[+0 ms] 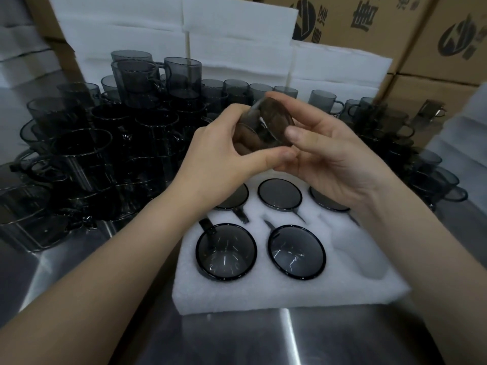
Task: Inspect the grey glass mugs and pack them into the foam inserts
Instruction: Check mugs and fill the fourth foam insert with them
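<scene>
Above the insert [263, 293], a mug [263, 127] is held tilted. The left grip [218, 154] curls round its wall and the right grip [329, 159] pinches its round end. Being glass, it looks stiff, slick and breakable, best held by wall or handle. The insert holds five mugs [226, 251]; its near-right pocket [369, 259] is empty. Left of the insert, loose mugs [92, 154] crowd the desk [237, 338].

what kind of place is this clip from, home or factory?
Likely a factory or warehouse packing station: dozens of loose grey glass mugs crowd a steel table, printed cartons are stacked behind, and a foam insert holds five mugs.
</scene>
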The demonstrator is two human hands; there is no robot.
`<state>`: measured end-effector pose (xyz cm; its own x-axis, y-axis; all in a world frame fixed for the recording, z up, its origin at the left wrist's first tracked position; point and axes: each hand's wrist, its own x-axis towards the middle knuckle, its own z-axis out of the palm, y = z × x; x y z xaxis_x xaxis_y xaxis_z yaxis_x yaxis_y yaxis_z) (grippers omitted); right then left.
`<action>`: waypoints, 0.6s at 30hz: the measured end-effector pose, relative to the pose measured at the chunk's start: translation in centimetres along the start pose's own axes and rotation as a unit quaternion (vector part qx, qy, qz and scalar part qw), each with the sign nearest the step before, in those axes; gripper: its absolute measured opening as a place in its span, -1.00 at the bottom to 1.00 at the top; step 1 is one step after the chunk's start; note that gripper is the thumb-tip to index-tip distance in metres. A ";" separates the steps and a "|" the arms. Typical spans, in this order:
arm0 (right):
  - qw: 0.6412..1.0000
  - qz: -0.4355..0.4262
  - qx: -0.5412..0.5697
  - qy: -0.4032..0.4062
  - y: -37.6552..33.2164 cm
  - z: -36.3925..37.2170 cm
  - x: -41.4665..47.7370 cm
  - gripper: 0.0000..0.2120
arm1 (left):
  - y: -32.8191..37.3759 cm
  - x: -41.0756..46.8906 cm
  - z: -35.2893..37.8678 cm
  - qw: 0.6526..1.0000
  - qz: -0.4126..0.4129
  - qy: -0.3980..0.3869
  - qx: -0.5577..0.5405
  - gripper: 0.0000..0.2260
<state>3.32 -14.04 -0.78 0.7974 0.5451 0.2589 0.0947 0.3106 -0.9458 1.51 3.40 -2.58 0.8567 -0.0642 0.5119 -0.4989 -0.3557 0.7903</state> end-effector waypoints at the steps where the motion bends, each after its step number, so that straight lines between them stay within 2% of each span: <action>1: 1.000 -0.008 -0.016 0.017 0.0 0.2 0.0 -0.60 | 0.0 0.0 0.1 1.000 0.009 0.002 0.026 -0.43; 4: 0.981 -0.050 -0.161 0.100 0.0 1.0 0.1 -0.69 | -0.2 0.1 0.2 0.999 0.015 0.011 0.028 -0.37; 8: 0.888 -0.092 -0.410 0.188 -0.1 1.7 -0.2 -0.62 | -0.6 0.4 0.2 0.995 0.056 0.017 0.075 -0.38; 10: 0.843 -0.126 -0.493 0.175 -0.6 2.1 -0.4 -0.58 | -0.7 0.4 0.2 0.989 0.077 0.017 0.127 -0.41; 13: 0.791 -0.127 -0.591 0.093 -1.1 2.8 -0.5 -0.40 | -0.6 0.2 0.2 0.974 0.088 -0.002 0.208 -0.40; 16: 0.755 -0.100 -0.644 0.067 -1.7 3.0 -0.6 -0.23 | -0.6 0.1 0.1 0.979 0.089 -0.024 0.184 -0.26; 18: 0.742 -0.085 -0.660 0.082 -2.6 2.8 -1.0 -0.23 | -0.5 0.1 0.1 0.984 0.099 -0.045 0.141 -0.20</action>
<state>0.63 -13.25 1.91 0.7580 0.4503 0.4719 0.6177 -0.7279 -0.2976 1.85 3.44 -2.97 0.7604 -0.2359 0.6052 -0.6124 -0.5709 0.5469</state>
